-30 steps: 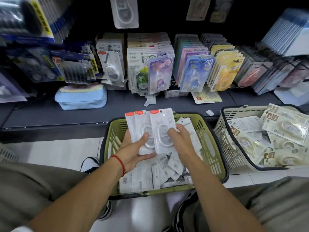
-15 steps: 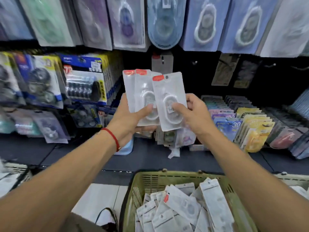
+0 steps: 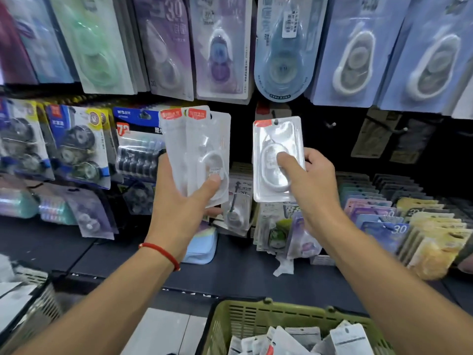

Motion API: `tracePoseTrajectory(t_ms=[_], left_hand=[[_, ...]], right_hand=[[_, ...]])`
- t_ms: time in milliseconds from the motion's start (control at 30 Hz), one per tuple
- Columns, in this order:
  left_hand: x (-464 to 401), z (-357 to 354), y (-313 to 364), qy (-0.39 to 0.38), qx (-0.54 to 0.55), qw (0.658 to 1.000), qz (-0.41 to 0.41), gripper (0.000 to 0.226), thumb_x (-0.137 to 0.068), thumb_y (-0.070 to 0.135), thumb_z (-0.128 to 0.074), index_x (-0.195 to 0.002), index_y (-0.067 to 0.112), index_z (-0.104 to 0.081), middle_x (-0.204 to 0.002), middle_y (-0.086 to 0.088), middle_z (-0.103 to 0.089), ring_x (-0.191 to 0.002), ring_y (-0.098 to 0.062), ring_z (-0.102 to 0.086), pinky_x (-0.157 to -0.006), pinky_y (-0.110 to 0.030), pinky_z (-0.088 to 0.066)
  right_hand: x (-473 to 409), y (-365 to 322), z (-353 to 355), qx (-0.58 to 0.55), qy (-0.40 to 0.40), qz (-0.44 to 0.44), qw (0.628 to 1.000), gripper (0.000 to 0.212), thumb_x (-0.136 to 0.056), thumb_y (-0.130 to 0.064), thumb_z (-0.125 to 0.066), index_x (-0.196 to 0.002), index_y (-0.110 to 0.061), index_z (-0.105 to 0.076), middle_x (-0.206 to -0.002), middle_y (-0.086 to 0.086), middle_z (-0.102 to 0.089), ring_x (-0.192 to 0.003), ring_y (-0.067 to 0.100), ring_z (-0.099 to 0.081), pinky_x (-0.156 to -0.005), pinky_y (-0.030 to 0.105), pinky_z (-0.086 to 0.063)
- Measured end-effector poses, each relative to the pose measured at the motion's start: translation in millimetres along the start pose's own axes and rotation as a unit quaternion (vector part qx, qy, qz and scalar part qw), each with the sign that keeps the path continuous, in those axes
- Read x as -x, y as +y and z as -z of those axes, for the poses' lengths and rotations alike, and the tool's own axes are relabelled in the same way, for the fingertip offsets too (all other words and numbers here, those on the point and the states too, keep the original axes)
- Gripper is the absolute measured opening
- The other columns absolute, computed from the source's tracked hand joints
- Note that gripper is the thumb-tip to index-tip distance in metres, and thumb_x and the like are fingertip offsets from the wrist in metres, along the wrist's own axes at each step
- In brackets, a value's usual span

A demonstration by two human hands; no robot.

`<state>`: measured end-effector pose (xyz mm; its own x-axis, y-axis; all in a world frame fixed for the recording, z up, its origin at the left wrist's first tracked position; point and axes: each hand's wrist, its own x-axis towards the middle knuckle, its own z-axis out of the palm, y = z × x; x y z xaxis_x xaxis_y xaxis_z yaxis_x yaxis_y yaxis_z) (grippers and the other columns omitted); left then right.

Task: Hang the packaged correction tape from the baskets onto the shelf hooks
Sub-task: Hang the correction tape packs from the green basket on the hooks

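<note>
A dark gap in the display, right of centre in the frame, was bounded above by the lower edges of the hanging blue card packs [image 3: 355,60] and on the right by rows of standing packs [image 3: 399,221]; bare shelf hooks [image 3: 332,125] were seen projecting into it at the upper right. Below, the dark shelf ledge [image 3: 76,252] ran across the frame, and the rim of the green basket [image 3: 258,307] was seen at the bottom centre, with more white packets lying inside it.

The left hand [image 3: 179,201] was raised at centre-left, its thumb pressed onto the front of a fanned stack of correction tape packets [image 3: 197,152] and its fingers curled behind them. The right hand [image 3: 309,180] was held just right of it, the thumb clamped on the front of a single correction tape packet [image 3: 277,160] and the fingers wrapped behind. The single packet was held apart from the stack, upright before the dark gap, its top edge lying below and left of the hooks.

Each packet was seen as clear, glossy plastic with a red label strip at the top and a white oval dispenser inside; a hang hole was visible near the single packet's top.
</note>
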<state>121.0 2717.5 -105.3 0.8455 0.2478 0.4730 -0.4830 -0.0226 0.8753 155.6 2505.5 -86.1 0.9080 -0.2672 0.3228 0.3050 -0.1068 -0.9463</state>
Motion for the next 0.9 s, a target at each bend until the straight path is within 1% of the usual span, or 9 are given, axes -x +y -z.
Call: tracePoseTrajectory(t_ms=[133,200,267,300,367,500,567,733,900], left_hand=[[-4.5,0.1,0.1,0.012,0.026,0.999,0.032,0.05,-0.086,0.024,-0.084,-0.119,0.05,-0.056,-0.11,0.021,-0.071,-0.095,-0.003,-0.074,-0.057,-0.029,-0.063],[-4.1,-3.4,0.3,0.0,0.045,0.997,0.058,0.048,-0.085,0.024,-0.085,-0.119,0.045,-0.058,-0.113,0.015,-0.072,-0.095,-0.012,-0.077,-0.06,-0.048,-0.065],[-1.5,-9.7,0.4,-0.016,0.055,0.996,0.071,0.052,-0.088,0.017,-0.085,-0.126,0.037,-0.056,-0.116,0.012,-0.073,-0.098,-0.016,-0.077,-0.063,-0.049,-0.066],[0.5,-13.6,0.2,-0.023,0.059,0.995,0.075,0.054,-0.088,0.013,-0.084,-0.129,0.034,-0.055,-0.118,0.011,-0.073,-0.1,-0.016,-0.077,-0.064,-0.046,-0.066],[4.8,-21.3,-0.7,-0.04,0.073,0.992,0.09,0.056,-0.088,0.009,-0.083,-0.13,0.034,-0.055,-0.119,0.011,-0.074,-0.101,-0.019,-0.077,-0.063,-0.043,-0.065],[9.8,-32.9,0.0,-0.097,0.122,0.978,0.141,0.057,-0.086,0.015,-0.084,-0.132,0.032,-0.055,-0.122,0.006,-0.075,-0.104,-0.026,-0.078,-0.069,-0.05,-0.066],[11.3,-36.5,1.4,-0.116,0.139,0.972,0.15,0.053,-0.088,0.02,-0.082,-0.132,0.032,-0.055,-0.123,0.006,-0.076,-0.105,-0.023,-0.077,-0.069,-0.048,-0.066],[9.4,-38.0,-1.6,-0.078,0.134,0.974,0.163,0.039,-0.098,0.029,-0.071,-0.133,0.035,-0.056,-0.12,0.017,-0.075,-0.103,-0.012,-0.077,-0.067,-0.048,-0.066],[1.9,-28.7,-8.1,-0.012,0.109,0.982,0.154,0.03,-0.103,0.023,-0.066,-0.127,0.041,-0.061,-0.115,0.017,-0.074,-0.101,-0.017,-0.076,-0.064,-0.047,-0.066]], right_hand=[[-6.0,0.3,3.6,0.041,0.011,0.019,0.999,0.024,-0.093,-0.046,-0.075,-0.107,-0.027,-0.072,-0.097,-0.013,-0.077,-0.088,0.005,-0.073,-0.069,0.023,-0.049],[-8.4,6.1,6.9,0.134,0.004,0.015,0.991,0.04,-0.096,-0.053,-0.068,-0.122,-0.023,-0.068,-0.114,-0.006,-0.074,-0.102,0.015,-0.07,-0.073,0.025,-0.048],[-7.4,13.9,9.2,0.264,0.022,0.01,0.964,0.059,-0.099,-0.057,-0.059,-0.144,-0.019,-0.052,-0.141,0.002,-0.056,-0.123,0.023,-0.057,-0.087,0.031,-0.045],[-5.8,16.5,9.6,0.285,0.032,0.02,0.958,0.06,-0.1,-0.056,-0.057,-0.147,-0.02,-0.048,-0.143,0.003,-0.049,-0.124,0.024,-0.055,-0.089,0.033,-0.042],[-2.4,16.4,7.8,0.24,-0.003,0.049,0.97,0.047,-0.1,-0.053,-0.06,-0.137,-0.025,-0.056,-0.13,-0.005,-0.056,-0.107,0.011,-0.061,-0.084,0.029,-0.043],[6.6,16.2,-1.8,0.157,-0.194,0.038,0.968,0.018,-0.101,-0.052,-0.062,-0.096,-0.037,-0.07,-0.084,-0.028,-0.07,-0.079,-0.008,-0.065,-0.075,0.018,-0.049],[9.3,18.8,-4.2,0.143,-0.189,0.063,0.969,0.018,-0.101,-0.052,-0.063,-0.087,-0.04,-0.067,-0.074,-0.031,-0.068,-0.07,-0.008,-0.063,-0.065,0.01,-0.045],[8.8,17.9,-0.8,0.052,-0.093,0.064,0.992,0.037,-0.079,-0.062,-0.065,-0.099,-0.03,-0.064,-0.089,-0.018,-0.073,-0.081,0.004,-0.07,-0.067,0.024,-0.053],[4.8,16.6,4.2,0.029,-0.038,0.024,0.999,0.024,-0.093,-0.056,-0.066,-0.106,-0.035,-0.061,-0.101,-0.015,-0.072,-0.087,0.0,-0.07,-0.071,0.022,-0.05]])
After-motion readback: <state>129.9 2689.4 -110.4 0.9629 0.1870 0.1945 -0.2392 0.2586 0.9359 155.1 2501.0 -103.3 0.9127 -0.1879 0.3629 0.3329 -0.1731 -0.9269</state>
